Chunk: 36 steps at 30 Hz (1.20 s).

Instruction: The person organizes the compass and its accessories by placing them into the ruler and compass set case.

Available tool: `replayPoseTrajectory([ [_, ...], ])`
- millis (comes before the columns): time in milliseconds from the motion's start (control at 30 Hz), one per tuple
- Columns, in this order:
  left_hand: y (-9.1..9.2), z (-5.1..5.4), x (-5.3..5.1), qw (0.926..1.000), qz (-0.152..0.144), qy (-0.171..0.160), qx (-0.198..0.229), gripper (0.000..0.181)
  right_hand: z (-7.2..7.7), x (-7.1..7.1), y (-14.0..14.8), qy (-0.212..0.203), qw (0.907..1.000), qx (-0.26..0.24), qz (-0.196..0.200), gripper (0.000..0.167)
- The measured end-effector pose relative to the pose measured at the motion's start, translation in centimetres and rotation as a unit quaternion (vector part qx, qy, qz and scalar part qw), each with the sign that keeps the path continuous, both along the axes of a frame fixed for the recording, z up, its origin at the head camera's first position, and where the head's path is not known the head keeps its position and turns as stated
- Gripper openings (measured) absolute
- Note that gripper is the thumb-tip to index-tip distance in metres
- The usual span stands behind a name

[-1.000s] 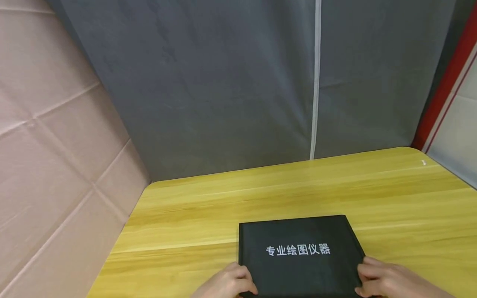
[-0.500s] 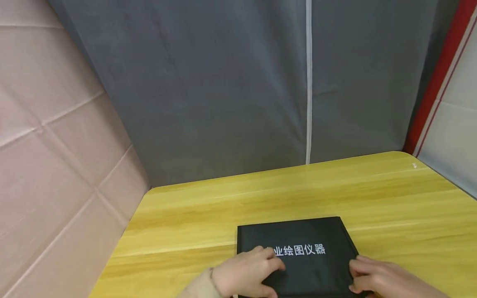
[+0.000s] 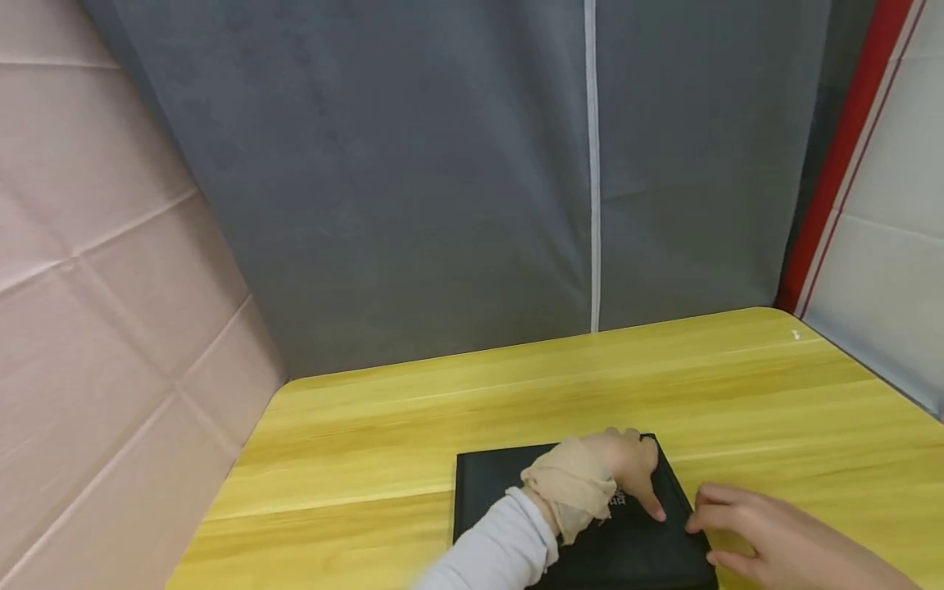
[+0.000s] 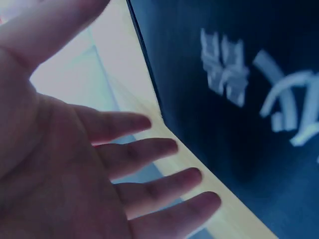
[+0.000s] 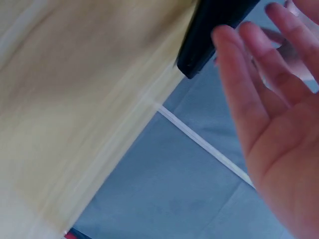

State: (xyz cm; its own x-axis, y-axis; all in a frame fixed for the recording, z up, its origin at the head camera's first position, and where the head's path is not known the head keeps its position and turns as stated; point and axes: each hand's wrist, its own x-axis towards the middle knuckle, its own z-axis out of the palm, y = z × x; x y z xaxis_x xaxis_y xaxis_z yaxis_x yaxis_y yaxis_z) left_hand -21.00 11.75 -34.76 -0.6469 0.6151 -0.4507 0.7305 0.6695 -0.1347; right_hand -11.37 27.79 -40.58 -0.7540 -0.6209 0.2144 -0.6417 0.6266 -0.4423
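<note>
A flat black case (image 3: 612, 545) with white printed characters lies on the wooden table (image 3: 332, 467). My left hand (image 3: 630, 465) reaches across its top toward the far right corner and hides most of the lettering. In the left wrist view the left hand's (image 4: 75, 169) fingers are spread and hold nothing, with the case (image 4: 199, 124) beyond the fingertips. Beside the case's right edge is my right hand (image 3: 760, 533). Its fingers are loosely bent in the head view and fairly straight in the right wrist view; whether the fingertips touch the edge I cannot tell.
A grey curtain (image 3: 442, 205) with a pale vertical strip hangs behind the table. Pinkish cloth (image 3: 111, 328) stands at the left, and a white panel (image 3: 885, 246) with a red border at the right. A small white mark (image 3: 796, 334) shows near the far right corner.
My left hand has let go of the case's near left side and moved across its top to the far right. The right hand has loosened from the right edge.
</note>
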Motion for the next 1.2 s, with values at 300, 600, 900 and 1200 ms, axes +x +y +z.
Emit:
replayPoseTrajectory([
  [300, 1.2, -1.3, -3.0, 0.9955, 0.064, -0.063, 0.028, 0.062, -0.1, -1.1, -1.3, -0.027, 0.9996, -0.003, 0.002, 0.014],
  [600, 1.2, -1.8, -3.6, 0.994, 0.051, -0.077, 0.058, 0.064, 0.3, -2.0, -2.0, -0.085, 0.9964, -0.003, -0.006, 0.012],
  [900, 0.4, -0.6, -3.3, 0.9889, 0.01, -0.118, 0.091, 0.062, 1.2, -2.3, -1.8, -0.059, 0.9976, -0.024, -0.026, 0.011],
  [1200, -2.7, 2.0, -3.9, 0.9523, -0.012, -0.239, 0.189, 0.05, 3.5, -3.0, -2.4, 0.024, 0.9905, -0.003, -0.136, 0.023],
])
